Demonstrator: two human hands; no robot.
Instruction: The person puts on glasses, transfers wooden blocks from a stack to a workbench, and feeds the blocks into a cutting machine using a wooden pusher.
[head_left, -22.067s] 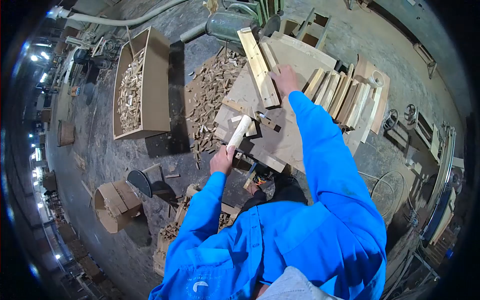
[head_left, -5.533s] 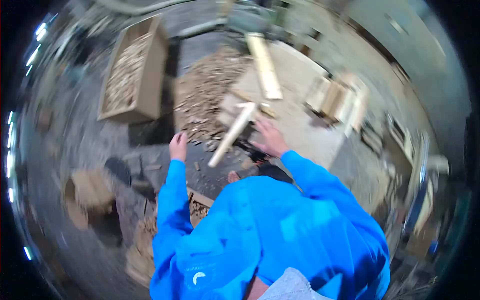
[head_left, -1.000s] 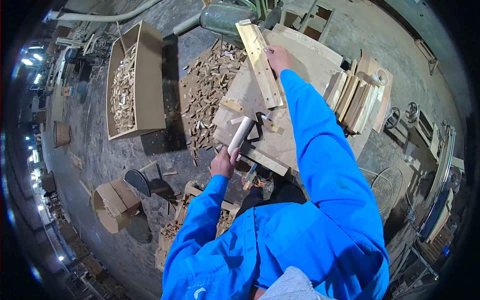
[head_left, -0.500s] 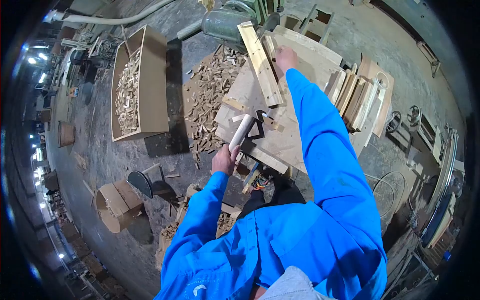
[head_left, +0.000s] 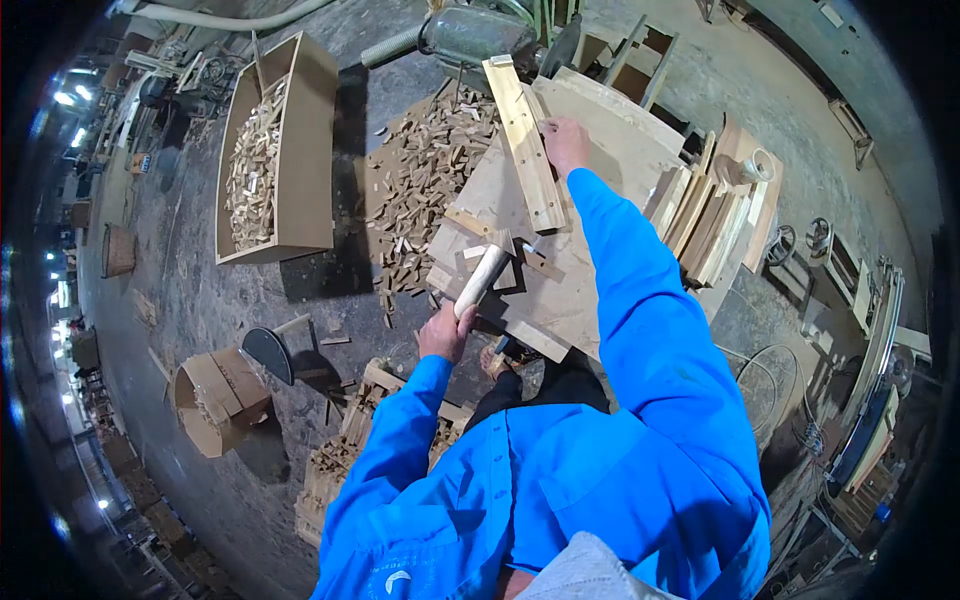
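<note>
My left hand (head_left: 443, 332) is closed round the lower end of a thick, pale round wooden stick (head_left: 484, 278). Its far end reaches over the near corner of the worktable, above some small wood pieces (head_left: 541, 263). My right hand (head_left: 566, 144) is farther out, its fingers curled at the right edge of a long pale wooden board (head_left: 527, 158) with a row of dark holes. A narrow wood strip (head_left: 553, 178) lies along that edge, under or between the fingers; the fingertips are partly hidden.
Cut wood pieces (head_left: 435, 190) lie heaped left of the worktable (head_left: 610, 125). More fill a tall wooden box (head_left: 300, 150). Stacked slats (head_left: 705, 215) and a tape roll (head_left: 757, 165) sit at the right. A green machine (head_left: 475, 35) stands behind; a carton (head_left: 220, 400) and stool (head_left: 268, 357) are at left.
My right hand has moved nearer to me and leftward, against the holed board's edge. My left hand still holds the stick, slightly lower in view. The camera view has shifted a little.
</note>
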